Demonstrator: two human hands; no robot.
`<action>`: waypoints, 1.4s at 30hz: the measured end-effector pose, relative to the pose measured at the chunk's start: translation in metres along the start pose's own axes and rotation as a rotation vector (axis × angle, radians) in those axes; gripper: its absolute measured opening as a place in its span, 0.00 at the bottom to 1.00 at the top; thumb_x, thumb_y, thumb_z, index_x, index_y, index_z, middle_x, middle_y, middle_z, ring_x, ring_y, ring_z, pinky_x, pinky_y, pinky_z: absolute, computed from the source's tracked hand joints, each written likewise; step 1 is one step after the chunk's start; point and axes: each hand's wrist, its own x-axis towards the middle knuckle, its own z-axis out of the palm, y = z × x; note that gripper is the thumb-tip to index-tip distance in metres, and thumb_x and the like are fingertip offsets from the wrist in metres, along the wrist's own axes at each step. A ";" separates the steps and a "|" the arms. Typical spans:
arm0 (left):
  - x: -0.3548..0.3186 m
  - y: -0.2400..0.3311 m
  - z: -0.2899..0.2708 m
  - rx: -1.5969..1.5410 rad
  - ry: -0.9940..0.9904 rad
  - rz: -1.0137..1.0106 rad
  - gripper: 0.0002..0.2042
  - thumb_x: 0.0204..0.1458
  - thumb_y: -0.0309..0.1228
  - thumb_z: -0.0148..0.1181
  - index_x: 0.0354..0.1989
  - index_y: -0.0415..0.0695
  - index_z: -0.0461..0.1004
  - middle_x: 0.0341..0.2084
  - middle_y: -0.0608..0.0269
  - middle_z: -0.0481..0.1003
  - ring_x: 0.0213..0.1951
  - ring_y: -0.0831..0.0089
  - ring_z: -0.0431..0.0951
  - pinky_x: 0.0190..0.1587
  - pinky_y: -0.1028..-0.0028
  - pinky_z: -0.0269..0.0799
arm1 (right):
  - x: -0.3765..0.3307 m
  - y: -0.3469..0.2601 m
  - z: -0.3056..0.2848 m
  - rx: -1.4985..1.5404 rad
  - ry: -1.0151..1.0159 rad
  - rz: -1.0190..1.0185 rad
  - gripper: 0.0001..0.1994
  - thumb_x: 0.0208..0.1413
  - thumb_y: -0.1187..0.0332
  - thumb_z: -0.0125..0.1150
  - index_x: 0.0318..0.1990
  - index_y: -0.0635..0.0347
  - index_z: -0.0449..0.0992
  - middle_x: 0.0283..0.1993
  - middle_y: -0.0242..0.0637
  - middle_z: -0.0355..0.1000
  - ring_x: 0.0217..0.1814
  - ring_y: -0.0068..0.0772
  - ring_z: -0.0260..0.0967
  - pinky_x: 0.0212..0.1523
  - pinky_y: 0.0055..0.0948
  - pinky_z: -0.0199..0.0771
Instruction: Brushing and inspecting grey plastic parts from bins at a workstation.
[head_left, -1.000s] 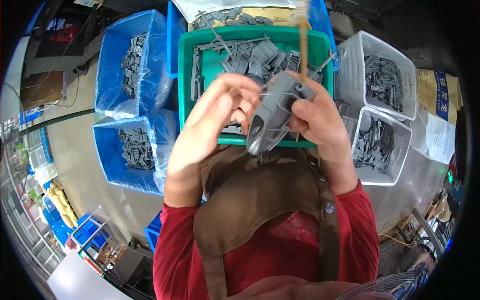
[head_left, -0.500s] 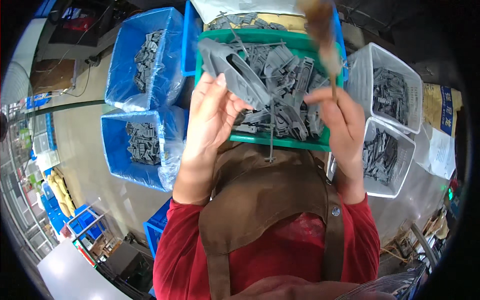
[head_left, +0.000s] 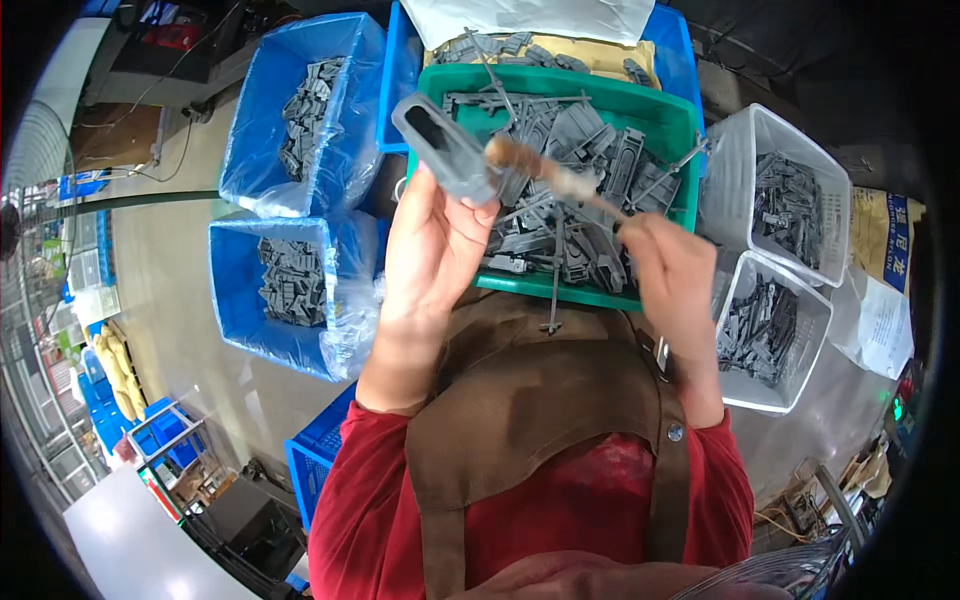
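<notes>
My left hand [head_left: 437, 240] is closed around the lower end of a hollow grey plastic part [head_left: 455, 160], tilted with its dark opening up, above the left side of a green tray [head_left: 575, 290]. In my right hand [head_left: 672, 265] is the thin handle of a stick-like tool [head_left: 545, 170]. It has a brown end and a pale middle; motion blurs it, so its kind is unclear. The brown end is close beside the grey part; whether they touch I cannot tell. Under both hands, the tray holds a heap of grey plastic parts [head_left: 580, 130] and thin branched sprues [head_left: 557, 270].
Two blue bins lined with clear plastic [head_left: 225, 270] stand at the left, holding small grey pieces [head_left: 292, 285]. At the right are two white bins [head_left: 733, 215] with darker grey pieces. Behind the tray, a blue crate [head_left: 675, 45] carries a yellowish sack [head_left: 600, 62] with more parts.
The tool has swung down and left, from upright above my right hand to beside the grey part. My left hand has turned the part, showing its opening more. The view has shifted slightly.
</notes>
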 end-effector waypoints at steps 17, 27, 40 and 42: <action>-0.004 -0.002 -0.002 -0.353 -0.181 -0.086 0.18 0.50 0.32 0.55 0.47 0.38 0.63 0.29 0.67 0.60 0.33 0.74 0.58 0.38 0.77 0.58 | -0.002 -0.018 0.005 0.208 -0.176 -0.066 0.04 0.50 0.75 0.54 0.27 0.67 0.72 0.22 0.42 0.69 0.22 0.41 0.68 0.25 0.29 0.65; 0.001 -0.006 -0.001 -0.240 -0.218 0.007 0.14 0.49 0.43 0.57 0.37 0.48 0.67 0.26 0.69 0.60 0.33 0.73 0.58 0.39 0.75 0.56 | -0.002 -0.022 0.001 0.309 -0.253 0.087 0.05 0.50 0.73 0.55 0.26 0.66 0.72 0.22 0.44 0.69 0.21 0.44 0.67 0.24 0.32 0.64; 0.003 -0.013 -0.022 -0.404 -0.242 0.136 0.13 0.59 0.34 0.45 0.50 0.42 0.64 0.42 0.60 0.71 0.46 0.68 0.70 0.51 0.67 0.65 | -0.004 -0.018 0.021 0.123 -0.444 -0.193 0.06 0.50 0.75 0.52 0.25 0.67 0.72 0.23 0.44 0.70 0.24 0.42 0.69 0.26 0.30 0.66; -0.003 -0.006 -0.020 -0.229 -0.022 0.189 0.13 0.60 0.30 0.43 0.51 0.43 0.63 0.44 0.61 0.70 0.47 0.69 0.70 0.53 0.67 0.64 | -0.003 -0.018 0.016 0.249 -0.230 -0.120 0.09 0.52 0.74 0.48 0.23 0.66 0.71 0.21 0.40 0.68 0.19 0.36 0.64 0.23 0.29 0.61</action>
